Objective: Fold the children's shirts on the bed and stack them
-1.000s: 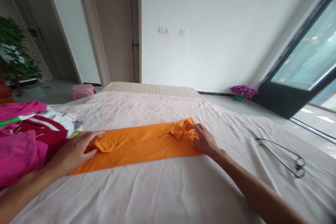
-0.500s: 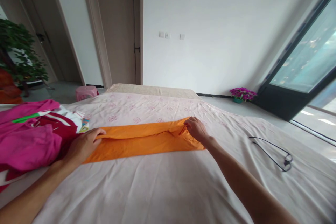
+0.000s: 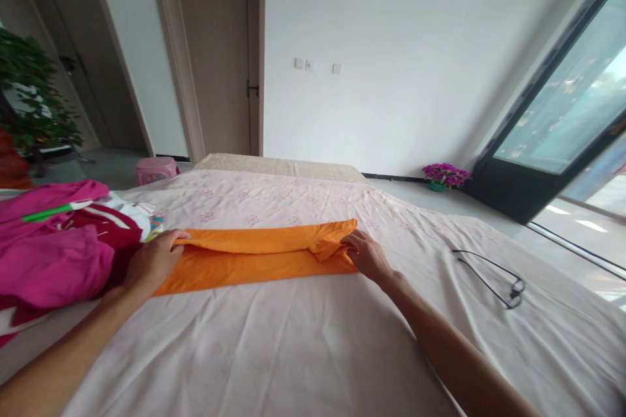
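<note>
An orange shirt point(image 3: 254, 260) lies folded into a long strip across the bed, with a short sleeve-like flap point(image 3: 332, 240) at its right end. My left hand point(image 3: 159, 257) pinches the upper layer at the left end and holds it slightly raised, leaving a gap under the fold. At the other end my right hand point(image 3: 368, 255) has its fingers closed on the cloth beside the flap; the fingertips are partly hidden. Close to my left hand is a heap of clothes point(image 3: 63, 264) in pink, dark red and white.
A pale sheet point(image 3: 274, 352) with pink flowers covers the bed. Black-framed glasses point(image 3: 516, 290) rest on the right side. Beyond the bed stand a pink stool point(image 3: 156, 169), a potted plant point(image 3: 29, 94) and purple flowers point(image 3: 445, 174) in a green pot.
My right hand has shifted down along the shirt's right end, and the sleeve-like flap there now lies spread toward the upper right. My left hand keeps its pinch.
</note>
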`<state>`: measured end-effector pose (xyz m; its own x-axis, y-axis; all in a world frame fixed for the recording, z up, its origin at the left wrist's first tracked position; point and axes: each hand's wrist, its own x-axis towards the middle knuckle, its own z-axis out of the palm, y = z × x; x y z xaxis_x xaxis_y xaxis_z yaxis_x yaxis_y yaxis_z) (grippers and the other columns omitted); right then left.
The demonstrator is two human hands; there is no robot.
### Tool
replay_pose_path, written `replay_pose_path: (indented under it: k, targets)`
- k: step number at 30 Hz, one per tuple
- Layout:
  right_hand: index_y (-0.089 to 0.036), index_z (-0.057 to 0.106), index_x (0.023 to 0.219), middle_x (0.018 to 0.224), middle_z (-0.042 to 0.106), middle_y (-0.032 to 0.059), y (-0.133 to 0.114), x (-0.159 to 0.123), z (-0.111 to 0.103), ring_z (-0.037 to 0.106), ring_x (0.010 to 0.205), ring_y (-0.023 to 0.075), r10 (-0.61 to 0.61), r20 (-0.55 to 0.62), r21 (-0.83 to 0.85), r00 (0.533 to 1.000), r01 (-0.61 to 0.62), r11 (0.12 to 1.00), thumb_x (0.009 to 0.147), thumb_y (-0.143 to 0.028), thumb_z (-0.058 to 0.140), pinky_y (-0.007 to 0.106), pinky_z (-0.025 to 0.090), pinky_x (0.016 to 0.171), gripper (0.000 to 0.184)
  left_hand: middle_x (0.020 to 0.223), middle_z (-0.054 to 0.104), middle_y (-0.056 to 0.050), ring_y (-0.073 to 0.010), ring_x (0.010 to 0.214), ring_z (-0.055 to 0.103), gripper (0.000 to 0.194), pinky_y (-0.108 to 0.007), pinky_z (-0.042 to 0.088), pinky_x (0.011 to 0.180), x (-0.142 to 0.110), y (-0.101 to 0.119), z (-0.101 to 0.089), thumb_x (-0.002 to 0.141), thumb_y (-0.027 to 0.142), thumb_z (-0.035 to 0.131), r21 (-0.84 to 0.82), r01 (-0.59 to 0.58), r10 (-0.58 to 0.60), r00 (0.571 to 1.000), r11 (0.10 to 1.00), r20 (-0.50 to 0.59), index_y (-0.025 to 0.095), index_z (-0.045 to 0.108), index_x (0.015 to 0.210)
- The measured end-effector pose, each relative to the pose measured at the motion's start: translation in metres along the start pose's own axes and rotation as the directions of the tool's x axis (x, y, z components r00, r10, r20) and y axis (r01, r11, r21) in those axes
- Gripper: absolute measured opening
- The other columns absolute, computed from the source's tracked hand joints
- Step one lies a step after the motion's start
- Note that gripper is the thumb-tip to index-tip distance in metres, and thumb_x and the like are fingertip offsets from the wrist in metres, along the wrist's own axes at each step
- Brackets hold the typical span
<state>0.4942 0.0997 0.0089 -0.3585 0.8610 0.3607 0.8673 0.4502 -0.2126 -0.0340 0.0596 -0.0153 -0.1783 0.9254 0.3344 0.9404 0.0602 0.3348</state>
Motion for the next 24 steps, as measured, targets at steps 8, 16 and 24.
replay_pose_path:
  k: [8, 16, 24]
  targets:
    - [-0.024, 0.069, 0.100, 0.102, 0.068, 0.0038, -0.002, -0.010, 0.004, 0.063, 0.095, 0.0195, 0.005, 0.069, 0.062, 0.998, -0.009, 0.998, 0.075, -0.013, 0.054, 0.028, 0.046, 0.081, 0.030, 0.115, 0.072, -0.002, -0.0192, 0.103, 0.068, 0.026, -0.027, 0.049, 0.091, -0.011, -0.003, 0.008, 0.080, 0.020, 0.044, -0.011, -0.049, 0.048, 0.999, 0.999, -0.009, 0.025, 0.063, 0.099]
    - [-0.023, 0.063, 0.088, 0.091, 0.066, 0.0024, 0.004, -0.012, 0.017, 0.062, 0.086, 0.0189, 0.013, -0.020, 0.311, 1.000, -0.006, 0.950, 0.069, -0.012, 0.049, 0.028, 0.048, 0.077, 0.026, 0.107, 0.072, -0.004, -0.0213, 0.102, 0.065, 0.021, -0.031, 0.046, 0.094, -0.030, 0.009, -0.006, 0.081, 0.019, 0.046, 0.092, -0.160, 0.171, 0.977, 0.983, -0.126, 0.024, 0.062, 0.094]
    - [-0.023, 0.059, 0.098, 0.097, 0.067, 0.0029, 0.016, -0.020, 0.021, 0.063, 0.090, 0.0202, 0.109, -0.074, 0.351, 0.991, -0.077, 0.933, 0.070, -0.015, 0.048, 0.032, 0.049, 0.085, 0.031, 0.096, 0.072, -0.005, -0.0244, 0.089, 0.063, 0.016, -0.036, 0.045, 0.081, -0.036, 0.006, -0.011, 0.081, 0.019, 0.048, 0.238, -0.168, 0.186, 0.981, 0.957, -0.054, 0.023, 0.061, 0.088]
